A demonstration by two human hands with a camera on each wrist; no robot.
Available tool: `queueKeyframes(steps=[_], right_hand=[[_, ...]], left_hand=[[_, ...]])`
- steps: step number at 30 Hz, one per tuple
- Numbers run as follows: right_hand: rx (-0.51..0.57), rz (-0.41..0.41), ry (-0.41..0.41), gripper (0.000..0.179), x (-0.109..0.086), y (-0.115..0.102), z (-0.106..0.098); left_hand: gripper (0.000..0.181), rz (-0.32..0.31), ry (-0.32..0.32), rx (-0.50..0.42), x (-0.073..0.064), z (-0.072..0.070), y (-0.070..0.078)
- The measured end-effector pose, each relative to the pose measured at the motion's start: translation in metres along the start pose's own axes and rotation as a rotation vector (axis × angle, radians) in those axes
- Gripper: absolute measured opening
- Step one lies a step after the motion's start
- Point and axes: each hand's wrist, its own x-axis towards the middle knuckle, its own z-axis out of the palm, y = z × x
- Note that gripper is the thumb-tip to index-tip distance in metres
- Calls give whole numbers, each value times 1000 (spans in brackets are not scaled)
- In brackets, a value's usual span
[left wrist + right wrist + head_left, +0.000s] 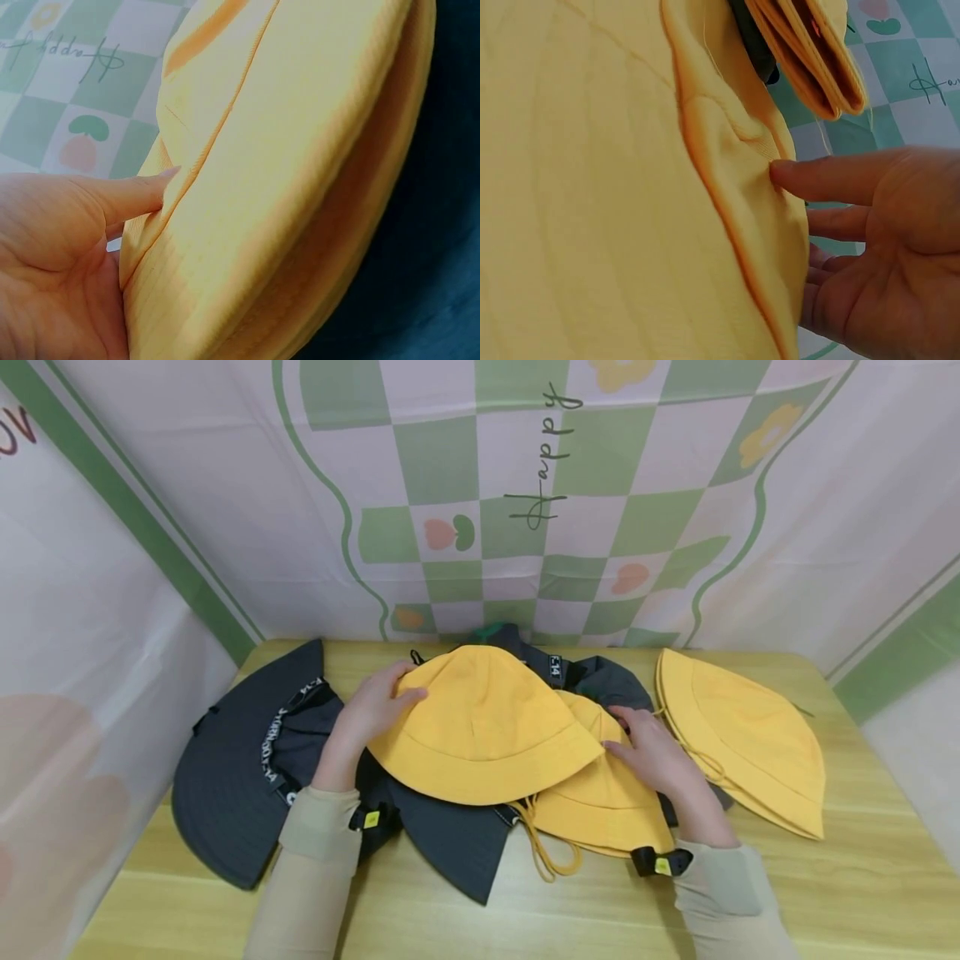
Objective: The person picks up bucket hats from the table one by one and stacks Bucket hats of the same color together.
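Note:
A folded yellow bucket hat [480, 718] lies uppermost in the middle of the pile. My left hand [378, 706] pinches its left side, with the thumb [142, 193] on the near face and the other fingers mostly hidden behind. A second yellow bucket hat [607, 802] lies partly under the first, to its right. My right hand [656, 747] grips this lower hat's right side. In the right wrist view its thumb [817, 178] presses the near face while the fingers reach behind. A yellow cord [551, 860] hangs from the hats' lower edge.
Another folded yellow hat [750, 735] lies at the right. A dark wide-brimmed hat [232, 777] with a lettered strap is at the left. More dark hats [457, 835] lie beneath and behind the yellow ones [618, 681]. A patterned cloth [517, 527] hangs behind the wooden table [847, 893].

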Motion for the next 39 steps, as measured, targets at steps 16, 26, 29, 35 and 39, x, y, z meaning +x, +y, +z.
queueKeyframes(steps=[16,26,29,35,39], right_hand=[[57,138,77,53,-2,-21,-2],[140,95,233,44,-18,-20,-26],[130,86,277,42,-22,-19,-31],[128,94,385,37,-31,-15,-44],[69,101,502,32,-40,-12,-52]], left_hand=[[48,-15,6,7,-2,0,3],[50,2,3,-2,0,0,4],[49,22,9,4,0,0,3],[42,72,36,2,0,1,3],[40,104,50,7,1,3,5]])
